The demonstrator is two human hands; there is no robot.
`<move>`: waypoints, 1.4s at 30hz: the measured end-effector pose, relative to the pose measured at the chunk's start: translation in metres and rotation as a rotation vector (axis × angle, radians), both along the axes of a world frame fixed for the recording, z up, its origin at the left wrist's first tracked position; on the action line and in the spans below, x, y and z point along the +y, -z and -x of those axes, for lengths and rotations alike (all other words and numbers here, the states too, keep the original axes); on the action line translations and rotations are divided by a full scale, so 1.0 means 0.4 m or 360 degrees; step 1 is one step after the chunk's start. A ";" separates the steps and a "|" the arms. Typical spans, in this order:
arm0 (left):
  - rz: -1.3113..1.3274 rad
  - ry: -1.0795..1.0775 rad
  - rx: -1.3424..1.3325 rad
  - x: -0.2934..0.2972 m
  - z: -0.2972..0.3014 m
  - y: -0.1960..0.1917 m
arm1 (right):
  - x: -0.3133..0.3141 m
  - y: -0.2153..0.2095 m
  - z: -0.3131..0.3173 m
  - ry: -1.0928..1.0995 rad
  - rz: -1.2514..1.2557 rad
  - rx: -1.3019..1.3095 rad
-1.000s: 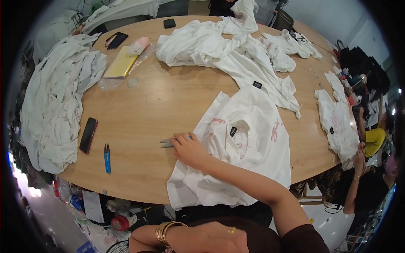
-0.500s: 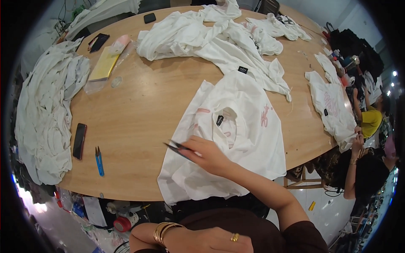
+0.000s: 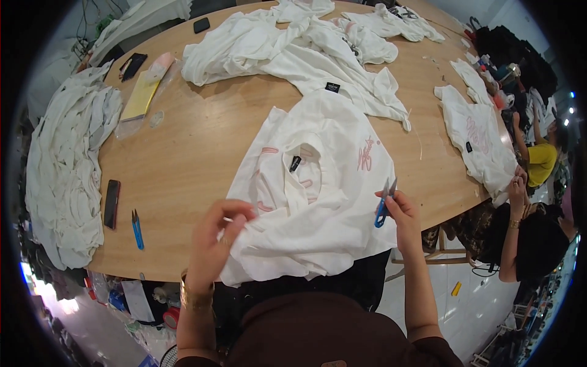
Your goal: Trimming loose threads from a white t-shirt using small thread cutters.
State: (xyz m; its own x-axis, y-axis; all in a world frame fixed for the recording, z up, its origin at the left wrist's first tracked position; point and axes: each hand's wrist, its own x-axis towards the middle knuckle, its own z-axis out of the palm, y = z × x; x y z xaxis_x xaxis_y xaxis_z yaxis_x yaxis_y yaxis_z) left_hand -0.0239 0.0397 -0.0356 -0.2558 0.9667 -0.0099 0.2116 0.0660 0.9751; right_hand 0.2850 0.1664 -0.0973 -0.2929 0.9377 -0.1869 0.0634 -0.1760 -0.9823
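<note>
A white T-shirt with pink printed lettering lies in front of me, its collar facing up and a black neck label showing inside. Over its right edge, my right hand grips a pair of blue thread snips, blades pointing up. My left hand hovers at the shirt's left edge, fingers curved and thumb apart, with nothing visible in it. Its fingertips are slightly blurred, and whether they touch the cloth I cannot tell. A second pair of blue snips rests on the table at the left.
Beside those snips lies a dark phone. White garments are heaped at the left and far side of the wooden table. A yellow packet sits far left. At right, another person's hands hold a white shirt.
My right hand has swung from the shirt's left side to its right edge with the snips. My left hand has risen from near my body to the shirt's left edge.
</note>
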 end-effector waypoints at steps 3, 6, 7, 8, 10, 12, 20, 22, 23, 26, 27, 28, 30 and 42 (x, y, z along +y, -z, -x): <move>0.0139 -0.0157 -0.0009 -0.026 0.063 0.062 | -0.022 -0.014 -0.012 0.0040 0.0100 -0.0024; 0.0289 -0.0208 0.0057 -0.091 0.120 0.101 | -0.031 -0.013 -0.023 -0.0062 0.0086 -0.0070; 0.0544 -0.0023 0.0281 -0.116 0.128 0.105 | -0.034 -0.008 -0.018 -0.0046 0.0040 -0.0118; 0.0797 0.0166 0.0501 -0.138 0.129 0.110 | -0.038 -0.012 -0.013 -0.0058 0.0048 -0.0111; 0.0856 0.0160 0.0425 -0.165 0.106 0.125 | -0.044 -0.027 0.006 -0.0188 0.0097 -0.0247; 0.0710 -0.0003 0.0289 -0.160 0.054 0.129 | -0.059 -0.024 0.045 -0.0253 0.0087 -0.0179; 0.0327 -0.0375 0.0580 -0.147 -0.006 0.126 | -0.225 0.035 0.289 -0.0813 -0.0858 -0.0460; 0.0470 -0.0193 -0.0172 -0.175 0.016 0.141 | -0.230 0.102 0.316 -0.0861 -0.1147 -0.0488; 0.0464 -0.0180 -0.0171 -0.177 0.010 0.137 | -0.224 0.142 0.323 -0.0828 -0.1204 -0.0534; 0.0946 0.0231 -0.1585 -0.185 -0.042 0.138 | -0.211 0.144 0.332 -0.0693 -0.1050 -0.0494; 0.0845 -0.0014 -0.1857 -0.176 -0.076 0.147 | -0.206 0.130 0.325 -0.0578 -0.0824 -0.0430; 0.0737 -0.0265 -0.2123 -0.166 -0.104 0.154 | -0.197 0.103 0.318 -0.0576 -0.0828 -0.0431; 0.0442 -0.0213 -0.2495 -0.113 -0.116 0.191 | -0.167 0.024 0.287 -0.0519 -0.0539 -0.0362; 0.0312 -0.0292 -0.1944 0.079 -0.268 0.084 | -0.136 -0.181 0.061 -0.0017 -0.0541 -0.0371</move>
State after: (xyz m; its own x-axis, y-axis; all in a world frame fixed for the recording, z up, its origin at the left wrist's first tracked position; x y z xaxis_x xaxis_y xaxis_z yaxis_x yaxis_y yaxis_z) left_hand 0.0833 0.0713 -0.0693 -0.1088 0.8732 -0.4752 -0.8515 0.1648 0.4977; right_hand 0.2608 0.1119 -0.0251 -0.2893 0.9547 0.0702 0.2914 0.1577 -0.9435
